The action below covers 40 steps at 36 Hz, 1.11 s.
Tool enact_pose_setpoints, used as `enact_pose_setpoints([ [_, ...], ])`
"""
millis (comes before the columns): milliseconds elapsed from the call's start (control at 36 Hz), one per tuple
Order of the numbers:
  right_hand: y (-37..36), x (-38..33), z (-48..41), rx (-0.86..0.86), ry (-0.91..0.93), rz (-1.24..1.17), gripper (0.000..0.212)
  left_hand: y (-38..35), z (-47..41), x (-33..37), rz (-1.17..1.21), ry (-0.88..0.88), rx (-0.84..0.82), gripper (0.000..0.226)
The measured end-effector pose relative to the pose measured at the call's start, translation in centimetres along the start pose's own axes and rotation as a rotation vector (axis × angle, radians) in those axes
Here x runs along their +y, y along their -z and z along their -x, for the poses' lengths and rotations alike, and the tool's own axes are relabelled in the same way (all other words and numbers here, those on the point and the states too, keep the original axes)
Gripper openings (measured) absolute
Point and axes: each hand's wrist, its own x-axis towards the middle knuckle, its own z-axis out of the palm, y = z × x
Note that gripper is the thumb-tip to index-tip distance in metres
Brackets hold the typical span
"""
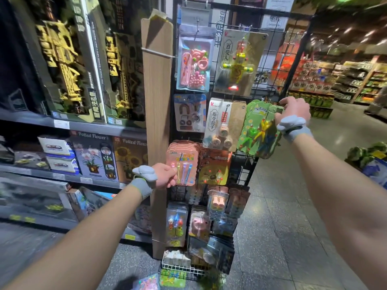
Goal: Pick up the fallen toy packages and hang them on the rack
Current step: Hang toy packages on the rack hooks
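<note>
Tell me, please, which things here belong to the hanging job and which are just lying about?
Job: left hand, pinching pink packages; right hand, gripping green packages; wire rack; fallen packages on floor.
Lying about: building-set boxes on shelves; Potted Flower boxes; wooden board.

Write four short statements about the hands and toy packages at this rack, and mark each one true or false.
1. The right hand grips the green packages at their top edge. True.
2. The left hand touches nothing. False: it holds the pink packages.
3. Fallen packages lie on the floor below the rack. True.
4. The rack is solid wood. False: it is a black wire grid.
</note>
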Motion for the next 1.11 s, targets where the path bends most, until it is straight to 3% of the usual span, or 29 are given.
enact_pose_setpoints([
  [111,0.8,-0.6,2.3,0.024,-0.027,-0.016,0.037,0.6,2.4,-1.8,0.002,-0.013,0.031,0.042],
  [167,1.2,-0.8,3.4,0.005,-0.068,-0.008,0.031,1.0,3.6,-3.0,-0.108,-0.035,0.057,0.045],
  [250,0.9,-1.9,9.2,-0.254,-0.109,-0.031,0.032,2.2,7.6,-6.6,-0.279,-0.042,0.085,0.050],
  [333,0.6,-3.0,15.7,-0.292,-0.073,-0.050,0.028,1.9,11.4,-9.9,-0.403,0.009,0.092,0.053],
  [417,-1.2,-3.7,25.3,-0.496,-0.054,-0.016,0.035,1.7,15.2,-15.5,-0.468,0.050,0.036,0.056],
  [694,-6.2,-1.8,46.6,-0.956,-0.007,0.044,0.039,-1.9,24.3,-27.2,-0.405,0.263,-0.075,0.050],
  [806,-6.7,0.1,52.8,-1.046,0.024,0.105,0.046,-3.5,27.2,-29.9,-0.449,0.330,-0.167,0.047],
  [1028,-5.7,6.5,62.3,-1.227,-0.089,0.057,0.029,-8.6,32.7,-35.3,-0.508,0.465,-0.227,0.044],
  [1056,-5.6,7.9,63.7,-1.250,-0.108,0.051,0.043,-9.9,33.5,-36.2,-0.491,0.481,-0.239,0.044],
  [1111,-5.6,9.3,65.6,-1.274,-0.135,0.078,0.038,-10.9,34.5,-37.1,-0.460,0.518,-0.244,0.048],
])
